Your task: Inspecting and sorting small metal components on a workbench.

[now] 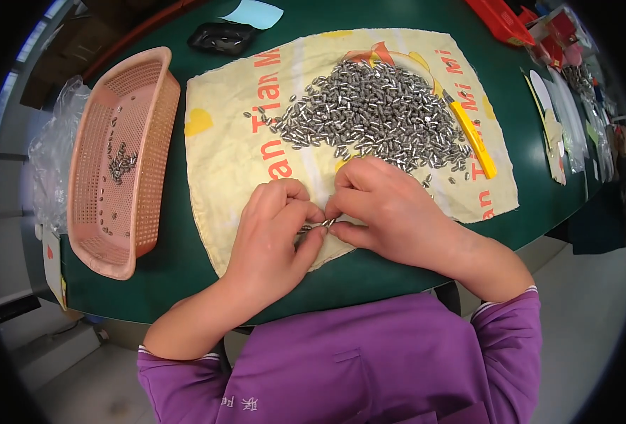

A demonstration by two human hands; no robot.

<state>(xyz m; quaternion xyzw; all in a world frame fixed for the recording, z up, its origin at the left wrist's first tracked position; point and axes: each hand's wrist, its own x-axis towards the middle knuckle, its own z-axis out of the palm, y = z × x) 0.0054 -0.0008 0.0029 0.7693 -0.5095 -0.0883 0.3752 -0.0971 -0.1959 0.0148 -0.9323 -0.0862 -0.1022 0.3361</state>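
Note:
My left hand (274, 225) and my right hand (385, 206) meet above the near edge of a cream printed cloth (217, 159). Between their fingertips are small metal pieces (329, 222), rounded and silvery. The left fingers curl closed, with a few more pieces showing under the left index finger. The right thumb and index finger pinch at the same spot. Just beyond the hands lies a large heap of the same small metal pieces (376, 106), spread over the cloth. How many pieces each hand holds is hidden by the fingers.
A pink perforated plastic basket (159, 155) with some metal pieces in it stands at the left. A yellow utility knife (475, 141) lies right of the heap. Farther off are a black tray (221, 39), a light blue sheet (255, 13) and a red bin (500, 22) on the green table (313, 14).

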